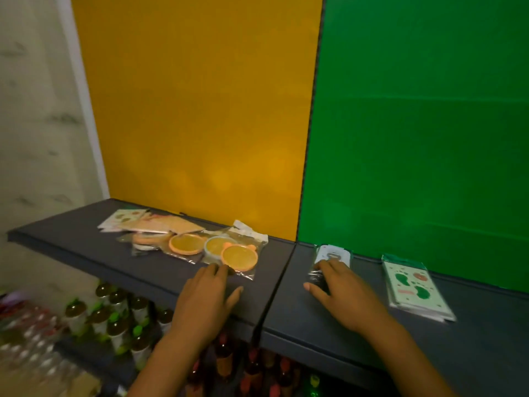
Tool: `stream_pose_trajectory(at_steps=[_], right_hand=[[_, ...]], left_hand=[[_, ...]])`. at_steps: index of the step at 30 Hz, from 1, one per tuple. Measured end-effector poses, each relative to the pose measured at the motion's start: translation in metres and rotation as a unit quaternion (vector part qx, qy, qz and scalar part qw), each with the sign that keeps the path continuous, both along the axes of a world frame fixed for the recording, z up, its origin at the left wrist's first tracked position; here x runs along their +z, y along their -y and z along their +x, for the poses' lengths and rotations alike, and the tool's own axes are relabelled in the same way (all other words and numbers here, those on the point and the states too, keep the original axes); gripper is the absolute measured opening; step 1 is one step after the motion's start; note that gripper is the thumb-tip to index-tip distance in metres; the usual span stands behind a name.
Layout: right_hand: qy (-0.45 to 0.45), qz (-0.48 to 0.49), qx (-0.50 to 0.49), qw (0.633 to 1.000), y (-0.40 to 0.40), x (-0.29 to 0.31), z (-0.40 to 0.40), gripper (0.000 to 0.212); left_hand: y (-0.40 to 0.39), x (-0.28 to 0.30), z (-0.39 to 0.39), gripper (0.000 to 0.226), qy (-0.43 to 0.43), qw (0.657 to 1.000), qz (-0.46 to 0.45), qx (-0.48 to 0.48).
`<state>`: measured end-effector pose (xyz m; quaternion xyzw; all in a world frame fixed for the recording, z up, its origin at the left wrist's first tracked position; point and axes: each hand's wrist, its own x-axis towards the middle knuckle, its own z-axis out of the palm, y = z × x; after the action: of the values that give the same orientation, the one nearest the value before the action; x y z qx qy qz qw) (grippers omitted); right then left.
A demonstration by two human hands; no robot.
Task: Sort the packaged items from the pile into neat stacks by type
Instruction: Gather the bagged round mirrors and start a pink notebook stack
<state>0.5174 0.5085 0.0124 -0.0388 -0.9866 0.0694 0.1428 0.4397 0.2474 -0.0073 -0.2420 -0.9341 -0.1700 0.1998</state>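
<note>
A yellow wall panel (200,110) and a green wall panel (423,124) stand side by side behind a long dark grey desk (86,242), whose top is split by a seam running toward the camera just below where the two colours meet. Left of that seam lies the pile (183,239) of clear-bagged items: flat cards at its far left, round orange discs (239,257) at its near right. Well right of the seam, under the green panel, sits a neat stack of footprint-printed packets (413,287). Just right of the seam lies a small dark-and-white packet (329,259). The left hand (209,299) rests flat, fingers spread wide, fingertips touching the bag of the nearest orange disc. The right hand (340,290) lies over the small packet, fingers loosely curled on it. Below the desk edge, left of the seam, bottles (114,319) stand in blurred rows.
</note>
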Motion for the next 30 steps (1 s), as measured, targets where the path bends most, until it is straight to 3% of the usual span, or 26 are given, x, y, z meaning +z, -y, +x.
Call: stream_pose_trajectory(at_steps=[10,21,30], right_hand=[[-0.004,-0.001,0.096,0.995,0.117,-0.003,-0.057,0.050],[-0.015,-0.022,0.137,0.990,0.143,-0.001,-0.140,0.048],[-0.035,-0.052,0.170,0.983,0.128,0.002,-0.224,0.049]], left_hand=[[0.127,-0.006,-0.014,0.037,0.012,0.996,0.035,0.077],[0.150,-0.005,-0.059,0.038,0.033,0.991,0.052,0.123],[0.131,0.010,-0.139,0.036,0.063,0.983,0.090,0.147]])
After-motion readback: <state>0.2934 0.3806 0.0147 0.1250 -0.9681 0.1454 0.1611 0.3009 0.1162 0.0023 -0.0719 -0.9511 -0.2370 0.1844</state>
